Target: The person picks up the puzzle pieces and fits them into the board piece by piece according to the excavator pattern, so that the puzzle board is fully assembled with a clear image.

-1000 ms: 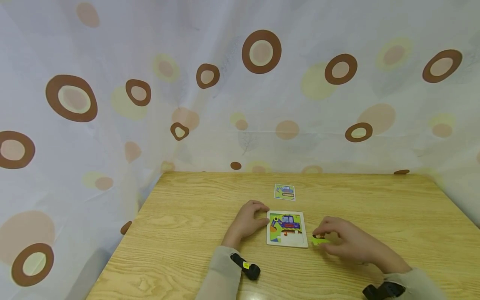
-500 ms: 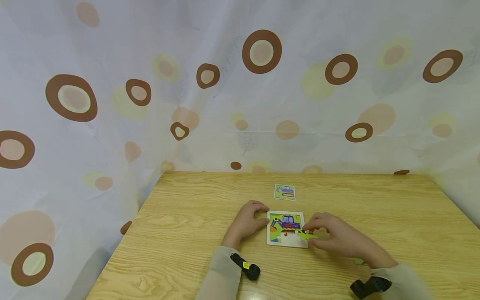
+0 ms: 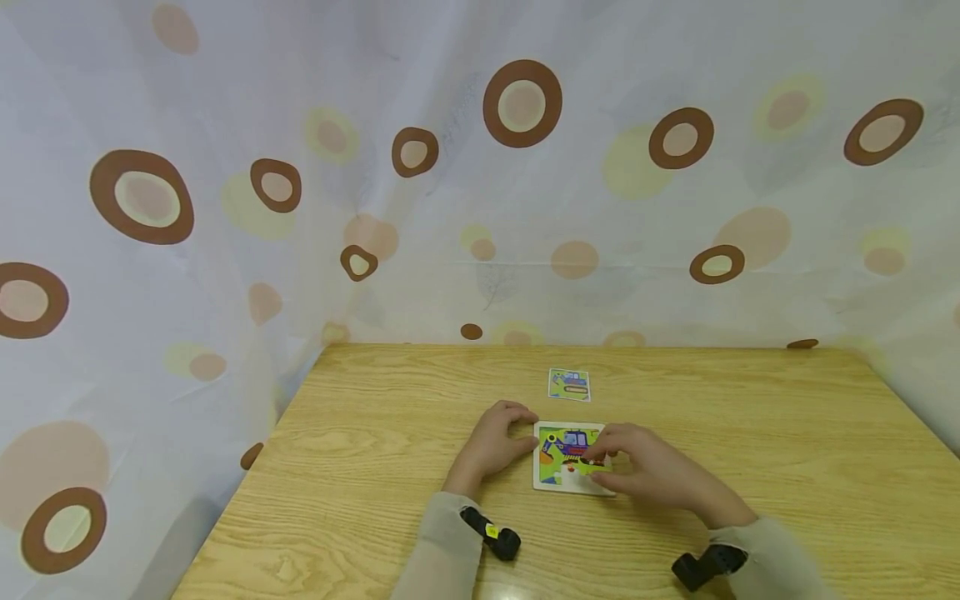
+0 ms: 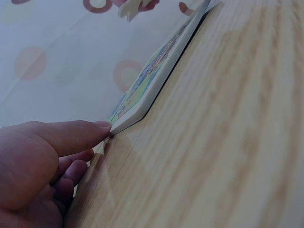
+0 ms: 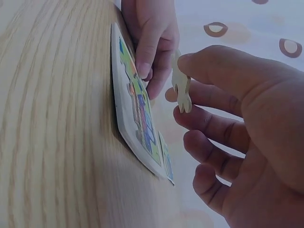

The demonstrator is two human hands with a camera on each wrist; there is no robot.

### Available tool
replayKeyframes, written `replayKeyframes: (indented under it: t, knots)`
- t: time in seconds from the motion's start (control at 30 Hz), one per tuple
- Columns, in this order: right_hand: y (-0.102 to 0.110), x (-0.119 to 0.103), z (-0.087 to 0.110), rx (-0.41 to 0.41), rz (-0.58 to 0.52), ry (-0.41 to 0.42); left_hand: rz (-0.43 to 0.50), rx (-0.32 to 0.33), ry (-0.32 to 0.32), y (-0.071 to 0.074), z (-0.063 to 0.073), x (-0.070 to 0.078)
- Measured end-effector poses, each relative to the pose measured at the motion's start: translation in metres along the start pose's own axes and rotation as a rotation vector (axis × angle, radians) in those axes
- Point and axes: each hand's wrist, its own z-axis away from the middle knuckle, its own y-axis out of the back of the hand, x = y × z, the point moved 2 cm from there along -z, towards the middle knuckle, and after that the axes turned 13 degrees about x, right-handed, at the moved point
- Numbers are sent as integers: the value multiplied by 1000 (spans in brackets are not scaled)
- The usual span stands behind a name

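A square jigsaw board [image 3: 573,491] with a pale rim lies on the table, showing a blue excavator on green; a white patch shows in its lower part. My left hand [image 3: 491,442] rests at the board's left side, thumb [image 4: 83,135] straight against the edge and the other fingers loosely bent. My right hand [image 3: 652,468] is over the board's right part. Between its thumb and fingers it pinches a puzzle piece [image 5: 181,88], seen mostly edge-on in the right wrist view and raised off the board. In the head view the fingers partly cover this piece.
Behind the board lies a small picture card [image 3: 569,384] with a similar excavator. The wooden table [image 3: 360,467] ends at a patterned cloth [image 3: 450,208] at the back and sides. Each wrist carries a black strapped-on camera.
My right hand has carried the puzzle piece leftward from the table beside the board to over its right part. A green piece glimpsed by the right wrist is now hidden. The left hand stays put.
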Motion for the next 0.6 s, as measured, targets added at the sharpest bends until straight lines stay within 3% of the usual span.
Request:
replayKeyframes:
  t: [0.6]
  knots:
    - [-25,9,-16,-84,9,-80,17,1,7,2,1,0]
